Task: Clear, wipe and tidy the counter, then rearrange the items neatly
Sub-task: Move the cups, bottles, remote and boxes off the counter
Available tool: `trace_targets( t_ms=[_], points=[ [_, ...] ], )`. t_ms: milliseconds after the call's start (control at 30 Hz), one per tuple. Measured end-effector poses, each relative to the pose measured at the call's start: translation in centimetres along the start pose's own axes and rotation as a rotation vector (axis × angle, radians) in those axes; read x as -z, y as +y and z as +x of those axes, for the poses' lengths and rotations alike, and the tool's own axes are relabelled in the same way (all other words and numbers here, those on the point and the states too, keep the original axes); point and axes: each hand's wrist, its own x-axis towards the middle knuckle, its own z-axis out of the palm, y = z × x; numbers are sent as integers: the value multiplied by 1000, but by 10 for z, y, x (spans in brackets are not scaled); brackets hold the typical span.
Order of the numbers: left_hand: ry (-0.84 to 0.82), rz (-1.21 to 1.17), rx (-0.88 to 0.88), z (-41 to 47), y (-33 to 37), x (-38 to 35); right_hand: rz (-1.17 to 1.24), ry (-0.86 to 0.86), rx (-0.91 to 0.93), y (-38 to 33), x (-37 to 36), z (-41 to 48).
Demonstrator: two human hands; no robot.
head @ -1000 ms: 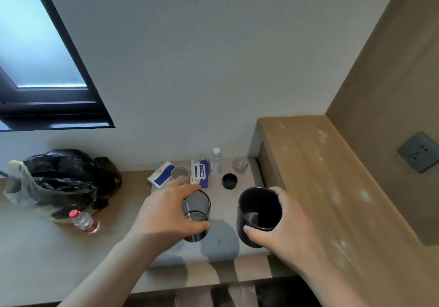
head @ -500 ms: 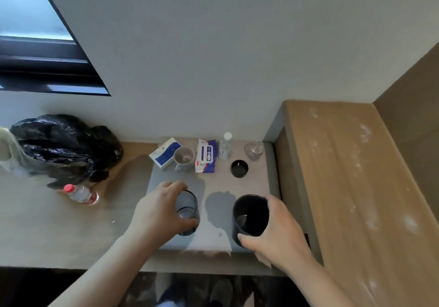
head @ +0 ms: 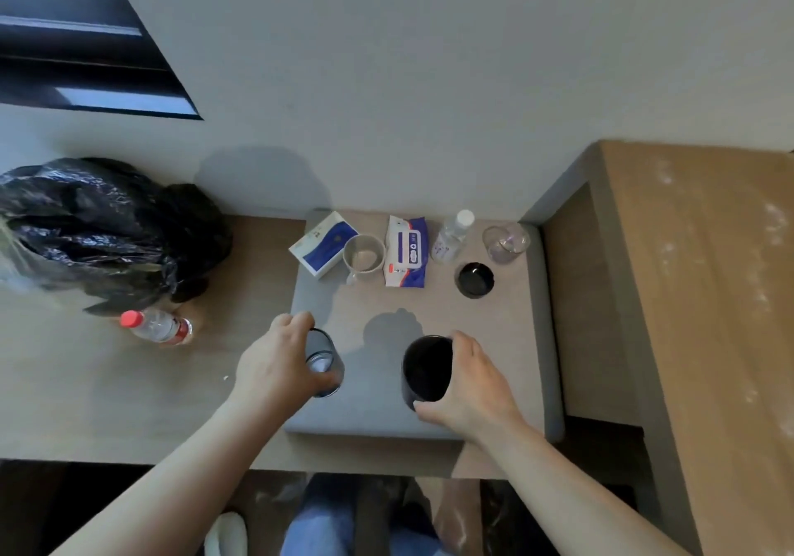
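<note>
Since a second ago my view has tipped downward: the window (head: 86, 39) has slid to the top left corner and my legs now show below the tabletop (head: 86, 405). Both hands keep the grip they had.

My left hand (head: 279, 366) wraps from the left around a smoky grey glass (head: 324, 366), thumb on the near side and fingers curled over the far rim. My right hand (head: 472, 383) holds a black cup (head: 425, 368) from the right, with the thumb low on its near side. Both vessels are over the near half of a grey mat (head: 537, 340), well apart from each other. I cannot tell whether they rest on it or hang just above it.

Along the mat's far edge, left to right, are a blue and white box (head: 322, 244), a beige mug (head: 364, 254) touching it, a pack of wipes (head: 406, 250), a small clear bottle (head: 451, 239) with a white cap, and a clear glass (head: 505, 241). A black round dish (head: 474, 280) sits just in front of the small bottle.

Left of the mat, a water bottle (head: 157, 325) with a red cap lies on its side near a crumpled black bag (head: 99, 233) against the wall. A higher wooden ledge (head: 709, 297) runs along the right.
</note>
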Motion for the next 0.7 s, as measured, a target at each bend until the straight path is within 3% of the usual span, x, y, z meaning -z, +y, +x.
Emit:
trace_targets(
  t_ms=[700],
  points=[
    [-59, 78, -195, 176, -75, -83, 32, 90, -161, -47, -134, 176]
  ],
)
